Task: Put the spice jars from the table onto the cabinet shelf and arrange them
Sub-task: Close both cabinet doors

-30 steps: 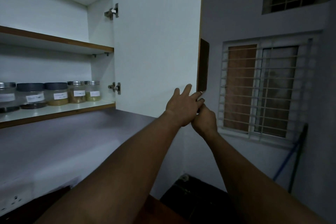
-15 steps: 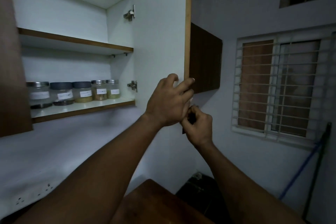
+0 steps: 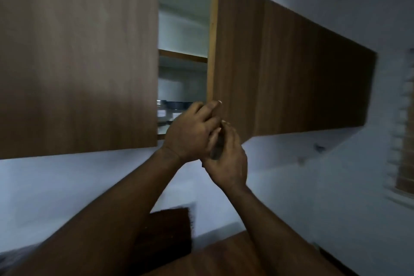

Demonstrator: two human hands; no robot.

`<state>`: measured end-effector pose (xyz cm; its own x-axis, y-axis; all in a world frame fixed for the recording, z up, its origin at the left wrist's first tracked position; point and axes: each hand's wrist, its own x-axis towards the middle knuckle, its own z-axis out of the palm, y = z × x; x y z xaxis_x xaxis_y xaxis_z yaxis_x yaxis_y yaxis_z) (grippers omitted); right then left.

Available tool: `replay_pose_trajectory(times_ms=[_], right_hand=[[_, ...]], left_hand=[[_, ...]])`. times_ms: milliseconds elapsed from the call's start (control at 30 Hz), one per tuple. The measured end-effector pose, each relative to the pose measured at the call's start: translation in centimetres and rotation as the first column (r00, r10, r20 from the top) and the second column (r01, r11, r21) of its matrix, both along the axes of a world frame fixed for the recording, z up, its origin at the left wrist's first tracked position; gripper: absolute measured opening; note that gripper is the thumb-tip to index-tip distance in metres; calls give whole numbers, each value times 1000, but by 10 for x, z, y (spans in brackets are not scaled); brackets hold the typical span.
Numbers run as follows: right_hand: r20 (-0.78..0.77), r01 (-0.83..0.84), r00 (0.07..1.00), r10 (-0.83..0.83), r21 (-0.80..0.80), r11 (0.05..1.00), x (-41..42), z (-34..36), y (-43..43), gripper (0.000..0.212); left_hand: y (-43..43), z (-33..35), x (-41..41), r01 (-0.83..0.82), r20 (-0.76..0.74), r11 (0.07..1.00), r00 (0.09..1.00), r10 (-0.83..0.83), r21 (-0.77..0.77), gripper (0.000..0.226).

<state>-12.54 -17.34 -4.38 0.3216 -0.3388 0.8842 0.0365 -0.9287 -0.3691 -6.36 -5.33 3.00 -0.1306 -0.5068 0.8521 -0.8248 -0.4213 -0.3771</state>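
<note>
Two cabinet doors fill my view: the left door [image 3: 78, 56] shut, the right door [image 3: 237, 51] swung from wide open a second ago to a narrow gap. Through it I glimpse the spice jars [image 3: 170, 110] already lined on the lower shelf [image 3: 161, 136], so I judge the task nearly finished. Left hand [image 3: 190, 132] curls round the door's edge, right hand [image 3: 226, 159] pinches its bottom corner.

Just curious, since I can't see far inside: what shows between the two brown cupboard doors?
In the head view, between the left door and right door, a narrow gap shows white shelves and jar lids low down.
</note>
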Motion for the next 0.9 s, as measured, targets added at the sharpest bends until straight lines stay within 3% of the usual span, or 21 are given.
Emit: replay_pose_trajectory(times_ms=[133,200,367,467,900], right_hand=[[-82,1,997,-1,-5,1000,57,3,25,96],[-120,7,993,-6,4,1000,80,2,32,99],[-273,-55,961,41,-44,998,129,5,32,92],[-325,-102,943,72,-78,992,150,5,21,85],[-402,-121,916,5,-263,957,162,-7,-2,90]], left_hand=[[36,4,36,-282,68,957,958,277,74,46],[47,3,54,-410,10,903,911,412,131,53],[53,-7,99,-672,-124,698,693,711,249,77],[47,-22,120,-693,-271,661,603,750,288,83],[22,-56,126,-745,-360,602,498,789,288,98]])
